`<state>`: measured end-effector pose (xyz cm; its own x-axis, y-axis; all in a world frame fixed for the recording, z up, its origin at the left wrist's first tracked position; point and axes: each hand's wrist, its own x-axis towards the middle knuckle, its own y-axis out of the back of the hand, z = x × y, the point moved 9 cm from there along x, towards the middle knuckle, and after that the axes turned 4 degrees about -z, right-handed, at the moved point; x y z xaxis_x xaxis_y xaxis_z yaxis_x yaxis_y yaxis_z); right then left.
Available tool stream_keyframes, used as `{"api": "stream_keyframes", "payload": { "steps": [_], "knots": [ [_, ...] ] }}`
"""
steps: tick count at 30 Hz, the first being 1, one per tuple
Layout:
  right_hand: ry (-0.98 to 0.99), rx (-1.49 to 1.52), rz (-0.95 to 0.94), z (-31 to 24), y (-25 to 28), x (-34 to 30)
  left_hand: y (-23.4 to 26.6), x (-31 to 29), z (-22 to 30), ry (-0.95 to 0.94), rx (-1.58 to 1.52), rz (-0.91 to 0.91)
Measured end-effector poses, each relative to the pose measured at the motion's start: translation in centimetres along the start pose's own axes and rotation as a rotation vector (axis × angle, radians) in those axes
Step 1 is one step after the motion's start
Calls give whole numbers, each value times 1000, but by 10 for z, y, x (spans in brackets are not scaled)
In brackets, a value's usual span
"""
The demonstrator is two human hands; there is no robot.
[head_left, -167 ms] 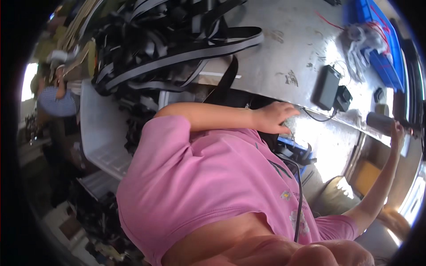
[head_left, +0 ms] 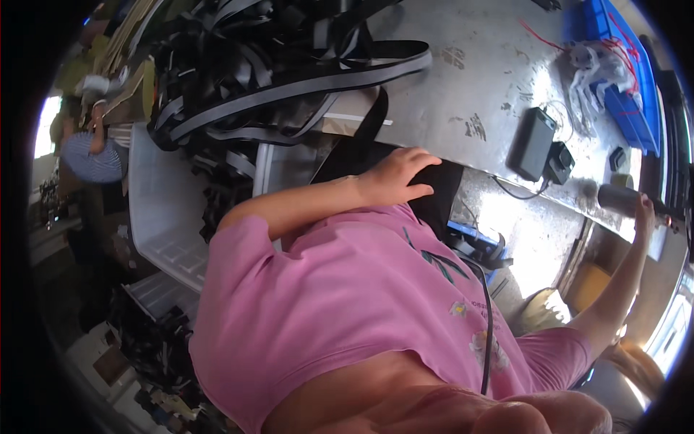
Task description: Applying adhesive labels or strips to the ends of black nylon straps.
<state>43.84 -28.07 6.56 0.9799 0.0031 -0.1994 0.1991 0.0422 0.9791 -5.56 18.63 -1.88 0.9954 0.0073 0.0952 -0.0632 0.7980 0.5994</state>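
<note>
A person in a pink shirt [head_left: 347,289] sits at a metal table [head_left: 434,108], the left hand [head_left: 396,179] bare and spread — thumb apart from fingers, nothing between them — near the table's edge, above black material [head_left: 445,186]. Far to the right, the right hand [head_left: 643,207] meets one end of a dark cylinder [head_left: 618,199] by the table's edge; whether the fingers close around it cannot be told. Black-and-grey straps [head_left: 289,90] heap up at left, beside a white bin [head_left: 160,210] — a black box [head_left: 533,143] and blue tray [head_left: 630,119] sit opposite.
</note>
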Motion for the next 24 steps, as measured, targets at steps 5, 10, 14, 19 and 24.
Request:
{"api": "stream_keyframes", "payload": {
  "steps": [5,10,14,19,24],
  "knots": [
    [-44,-67,149,89,-30,69,62,-26,-13,39,32,287],
    [-287,116,316,139,-35,40,128,-60,-25,49,442,489],
    [-144,-610,631,18,29,-13,177,-78,-30,100,553,535],
    [948,432,333,-333,-9,-147,212,-30,-37,-68,602,501],
    [1638,238,164,-554,-67,-418,185,-8,-98,412,829,24]
  ]
}}
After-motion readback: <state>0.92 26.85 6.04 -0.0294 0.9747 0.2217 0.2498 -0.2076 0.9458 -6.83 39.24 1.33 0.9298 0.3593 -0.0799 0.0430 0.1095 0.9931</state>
